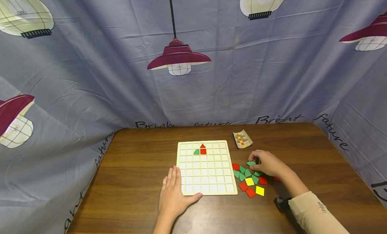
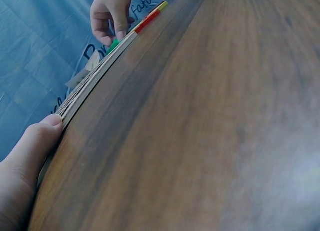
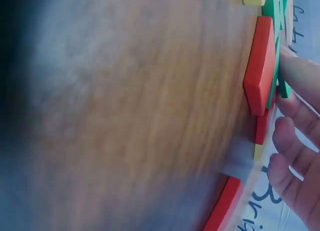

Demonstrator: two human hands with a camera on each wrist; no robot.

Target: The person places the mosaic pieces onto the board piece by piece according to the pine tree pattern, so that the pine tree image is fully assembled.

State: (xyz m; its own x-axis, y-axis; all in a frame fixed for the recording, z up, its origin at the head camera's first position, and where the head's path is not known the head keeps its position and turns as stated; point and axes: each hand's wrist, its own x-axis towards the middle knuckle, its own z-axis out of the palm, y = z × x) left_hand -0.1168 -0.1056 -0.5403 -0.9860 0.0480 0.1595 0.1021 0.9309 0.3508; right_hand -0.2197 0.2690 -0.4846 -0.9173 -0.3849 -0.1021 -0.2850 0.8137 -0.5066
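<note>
A pale gridded board (image 1: 208, 180) lies on the table, bearing a red triangle (image 1: 202, 146), a red square (image 1: 203, 151) and a green quarter-round piece (image 1: 197, 152) near its far edge. My left hand (image 1: 173, 197) rests at the near left corner, fingers along the left side and thumb against the near edge; the left wrist view shows that thumb (image 2: 37, 143) too. Right of the board, my right hand (image 1: 267, 164) pinches a green quarter-round piece (image 1: 251, 163) between thumb and fingers, over a pile of loose pieces. The right wrist view shows a red tile (image 3: 259, 66) beside those fingers.
Loose green pieces (image 1: 248, 173), red squares (image 1: 243, 186) and yellow squares (image 1: 260, 191) lie right of the board. A small curled pattern card (image 1: 242, 139) sits behind them. A printed curtain (image 1: 193, 99) hangs along the table's far edge.
</note>
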